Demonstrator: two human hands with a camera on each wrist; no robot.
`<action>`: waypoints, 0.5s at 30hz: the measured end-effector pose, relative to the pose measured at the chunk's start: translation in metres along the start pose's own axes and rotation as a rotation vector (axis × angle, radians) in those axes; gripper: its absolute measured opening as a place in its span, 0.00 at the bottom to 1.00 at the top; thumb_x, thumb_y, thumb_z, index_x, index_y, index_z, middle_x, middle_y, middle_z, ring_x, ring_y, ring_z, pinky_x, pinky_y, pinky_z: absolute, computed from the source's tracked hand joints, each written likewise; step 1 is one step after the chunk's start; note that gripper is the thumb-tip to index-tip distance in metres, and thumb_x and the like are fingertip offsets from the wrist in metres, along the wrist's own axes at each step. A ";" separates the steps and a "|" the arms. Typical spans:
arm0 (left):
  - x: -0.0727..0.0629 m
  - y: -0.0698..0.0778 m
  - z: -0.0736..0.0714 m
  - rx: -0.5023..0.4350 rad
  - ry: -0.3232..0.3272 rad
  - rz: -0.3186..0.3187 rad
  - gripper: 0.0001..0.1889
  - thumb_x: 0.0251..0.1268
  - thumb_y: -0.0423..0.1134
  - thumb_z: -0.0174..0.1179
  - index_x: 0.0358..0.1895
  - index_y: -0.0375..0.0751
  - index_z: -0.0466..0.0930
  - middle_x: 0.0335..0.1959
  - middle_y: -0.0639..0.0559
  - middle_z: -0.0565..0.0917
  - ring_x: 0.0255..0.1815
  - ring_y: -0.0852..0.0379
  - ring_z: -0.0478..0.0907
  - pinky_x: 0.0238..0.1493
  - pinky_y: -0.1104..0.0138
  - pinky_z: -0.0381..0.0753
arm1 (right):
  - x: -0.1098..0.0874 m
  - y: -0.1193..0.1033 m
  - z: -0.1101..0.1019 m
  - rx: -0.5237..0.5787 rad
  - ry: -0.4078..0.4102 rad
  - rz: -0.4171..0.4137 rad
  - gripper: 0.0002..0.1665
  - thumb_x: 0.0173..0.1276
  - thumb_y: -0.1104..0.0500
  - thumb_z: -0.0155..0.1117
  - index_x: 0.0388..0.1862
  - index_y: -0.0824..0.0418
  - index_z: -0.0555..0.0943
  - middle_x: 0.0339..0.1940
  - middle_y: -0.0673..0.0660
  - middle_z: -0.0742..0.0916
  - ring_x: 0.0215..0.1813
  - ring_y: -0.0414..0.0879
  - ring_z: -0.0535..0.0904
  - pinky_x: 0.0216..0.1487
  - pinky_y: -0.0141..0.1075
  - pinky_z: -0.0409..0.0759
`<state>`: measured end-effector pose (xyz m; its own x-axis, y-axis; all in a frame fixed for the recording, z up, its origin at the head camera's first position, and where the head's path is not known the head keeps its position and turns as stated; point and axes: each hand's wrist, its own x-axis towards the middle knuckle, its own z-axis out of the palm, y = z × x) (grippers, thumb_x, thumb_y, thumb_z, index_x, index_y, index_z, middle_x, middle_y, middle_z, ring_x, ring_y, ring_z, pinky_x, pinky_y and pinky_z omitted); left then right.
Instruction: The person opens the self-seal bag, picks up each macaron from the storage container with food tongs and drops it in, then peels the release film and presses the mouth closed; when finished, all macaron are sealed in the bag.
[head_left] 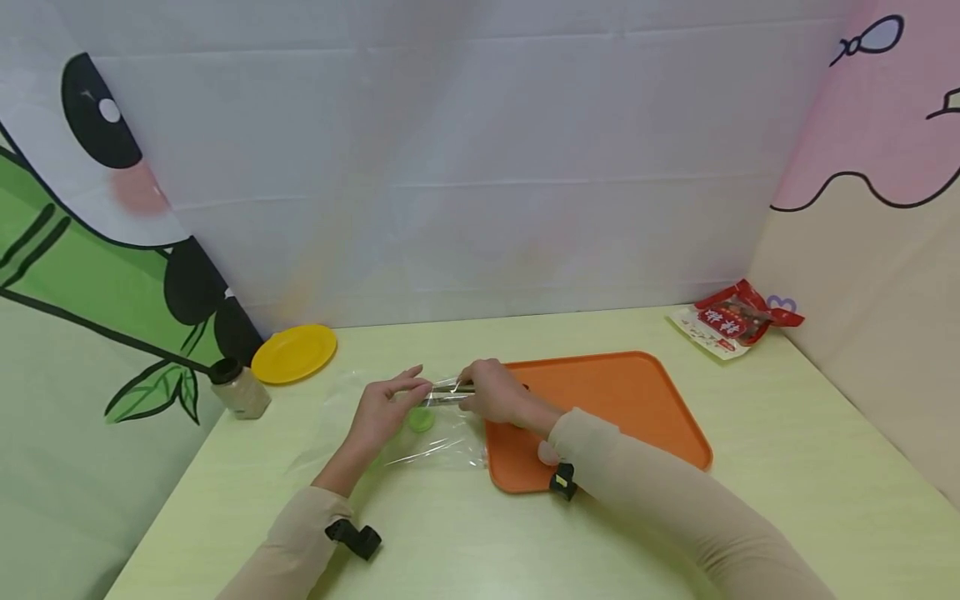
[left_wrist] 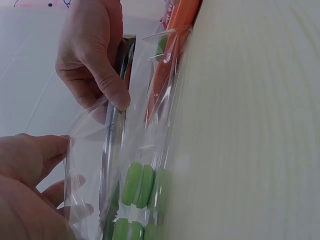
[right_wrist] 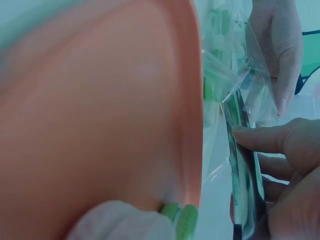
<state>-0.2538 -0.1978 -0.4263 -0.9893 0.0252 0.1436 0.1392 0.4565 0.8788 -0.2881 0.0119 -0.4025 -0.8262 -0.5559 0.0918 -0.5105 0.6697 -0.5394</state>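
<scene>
My right hand point(head_left: 497, 392) grips a pair of metal tongs point(right_wrist: 242, 170), thumb on one arm and fingers on the other side. The tongs' front end reaches left into a clear plastic bag point(left_wrist: 150, 140) lying on the table. Above the bag's opening, my left hand point(head_left: 384, 412) pinches the upper film between thumb and fingers. Green macarons point(left_wrist: 137, 185) lie inside the bag, standing on edge in the left wrist view. Another green macaron point(right_wrist: 186, 221) sits on the orange tray point(head_left: 607, 392), under my right arm, beside a pale rounded thing point(head_left: 548, 452).
A yellow plate point(head_left: 294, 355) stands at the back left, with a dark-lidded jar point(head_left: 242, 392) in front of it. A red snack pouch point(head_left: 738, 317) lies at the back right corner. A fabric backdrop point(head_left: 480, 167) rises behind the table.
</scene>
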 end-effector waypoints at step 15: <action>-0.001 -0.001 0.000 -0.029 -0.010 -0.007 0.17 0.68 0.46 0.66 0.52 0.36 0.87 0.67 0.48 0.77 0.74 0.45 0.63 0.76 0.48 0.54 | -0.023 0.015 -0.022 0.046 -0.012 0.017 0.14 0.62 0.68 0.71 0.48 0.69 0.86 0.43 0.60 0.88 0.35 0.46 0.78 0.34 0.33 0.79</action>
<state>-0.2532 -0.1987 -0.4271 -0.9906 0.0308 0.1330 0.1332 0.4311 0.8924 -0.2826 0.0459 -0.3942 -0.8314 -0.5509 0.0723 -0.4848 0.6556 -0.5789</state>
